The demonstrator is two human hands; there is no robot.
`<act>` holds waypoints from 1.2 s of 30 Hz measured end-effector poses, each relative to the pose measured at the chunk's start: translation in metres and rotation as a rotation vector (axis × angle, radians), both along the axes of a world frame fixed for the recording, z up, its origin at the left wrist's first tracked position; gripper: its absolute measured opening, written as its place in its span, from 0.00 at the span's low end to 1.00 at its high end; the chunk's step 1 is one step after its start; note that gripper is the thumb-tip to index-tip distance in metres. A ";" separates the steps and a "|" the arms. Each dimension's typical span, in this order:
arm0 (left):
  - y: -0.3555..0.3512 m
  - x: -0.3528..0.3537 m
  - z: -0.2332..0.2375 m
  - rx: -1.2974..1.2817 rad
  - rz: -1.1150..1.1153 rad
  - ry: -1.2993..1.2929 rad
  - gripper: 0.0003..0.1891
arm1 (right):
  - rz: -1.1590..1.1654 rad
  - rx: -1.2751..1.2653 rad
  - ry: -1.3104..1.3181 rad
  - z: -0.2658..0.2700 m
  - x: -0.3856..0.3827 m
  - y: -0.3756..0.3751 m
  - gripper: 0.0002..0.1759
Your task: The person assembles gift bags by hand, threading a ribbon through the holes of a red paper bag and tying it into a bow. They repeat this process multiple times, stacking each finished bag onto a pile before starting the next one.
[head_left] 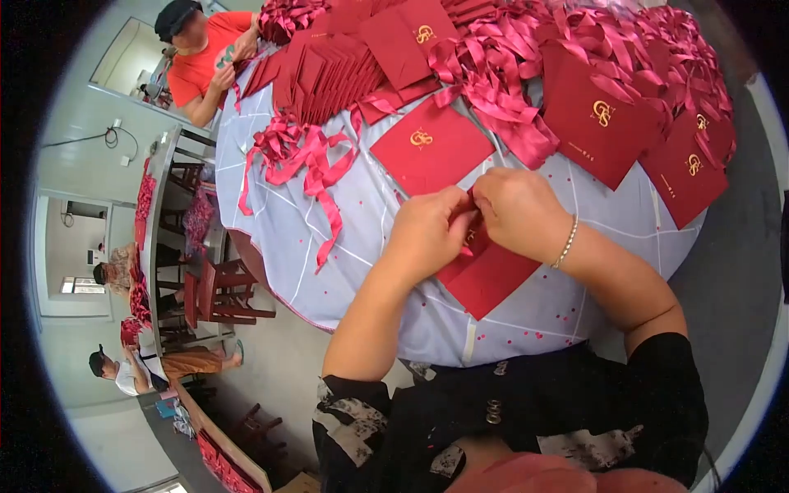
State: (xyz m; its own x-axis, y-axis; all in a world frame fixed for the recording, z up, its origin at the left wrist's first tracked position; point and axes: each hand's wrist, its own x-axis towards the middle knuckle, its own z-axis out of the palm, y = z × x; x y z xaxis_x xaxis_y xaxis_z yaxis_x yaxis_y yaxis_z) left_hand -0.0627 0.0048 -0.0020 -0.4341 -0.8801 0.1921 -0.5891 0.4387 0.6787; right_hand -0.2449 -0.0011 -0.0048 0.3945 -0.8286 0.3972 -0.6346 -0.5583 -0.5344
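Observation:
Close to the table's front edge lies a red envelope-like paper piece (pixel 496 281), tilted, with part of a gold mark showing. My left hand (pixel 429 233) pinches at its upper edge, thumb and forefinger together. Right beside it, fingertips nearly touching, my right hand (pixel 526 212) is bent over the same edge, its fingers closed. Whether a ribbon end is between the fingertips is hidden. Just beyond my hands lies another flat red envelope (pixel 431 146) with a gold logo.
Heaps of pink-red ribbon (pixel 501 90) and stacked red envelopes (pixel 329 74) cover the far side. Loose ribbons (pixel 304 160) lie on the left of the pale tablecloth (pixel 353 271). A person in an orange shirt (pixel 209 57) works across; others sit by long tables with wooden stools (pixel 226 294).

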 end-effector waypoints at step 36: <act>-0.002 0.019 0.002 0.808 -0.186 0.421 0.09 | 0.475 0.431 -0.206 0.024 -0.034 -0.019 0.12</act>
State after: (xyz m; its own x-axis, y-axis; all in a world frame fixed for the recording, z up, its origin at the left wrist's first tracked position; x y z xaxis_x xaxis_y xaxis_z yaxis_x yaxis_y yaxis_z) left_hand -0.0436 0.0031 -0.0002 -0.6150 -0.7390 -0.2750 -0.1927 -0.1974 0.9612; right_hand -0.2793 -0.0199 0.0191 0.7066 -0.6854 0.1760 -0.2344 -0.4614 -0.8557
